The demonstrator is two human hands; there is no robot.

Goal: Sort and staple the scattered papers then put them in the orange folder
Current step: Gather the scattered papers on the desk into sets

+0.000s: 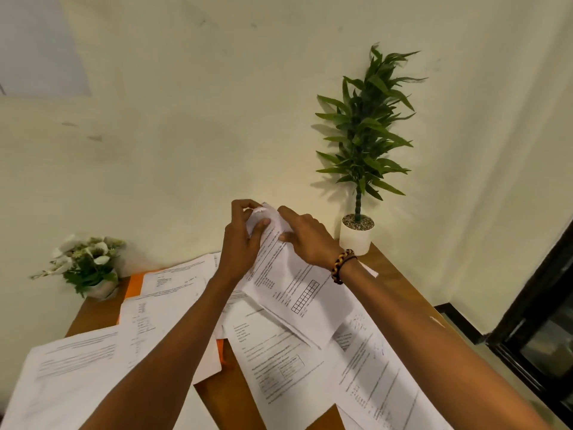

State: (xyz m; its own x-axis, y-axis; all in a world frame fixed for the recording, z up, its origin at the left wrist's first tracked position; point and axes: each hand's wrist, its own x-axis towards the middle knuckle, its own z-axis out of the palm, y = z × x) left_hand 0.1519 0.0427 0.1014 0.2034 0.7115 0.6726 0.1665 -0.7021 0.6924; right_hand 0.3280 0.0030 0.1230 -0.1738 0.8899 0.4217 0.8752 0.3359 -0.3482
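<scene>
A wooden table (pixel 231 395) fills the lower part of the view, set against a pale wall, and serves as the anchor for everything else. Scattered papers (pixel 93 352) cover most of its top, printed sheets overlapping from the near left corner across to the near right edge. The orange folder (pixel 135 285) lies flat on the table toward its far left side, mostly buried under those sheets, with only its far corner and a sliver near the table's middle showing.

At the table's far right corner stands a tall leafy plant (pixel 366 128) in a white pot. At the far left corner sits a small white flower arrangement (pixel 86 262).

Raised above the middle of the table, toward its far edge, is a held set of sheets (pixel 297 293), tilted with its top end lifted toward the wall and its lower end hanging down over the loose pages on the table. Both hands meet at that top end. The left hand (pixel 240 240) curls its fingers around the upper left corner, thumb pressed on the front of the paper. The right hand (pixel 305 234) pinches the same top edge just beside it, fingers bent over the sheet. A braided bracelet (pixel 341 265) circles the right wrist. The orange folder lies well to the left of both hands and lower.
</scene>
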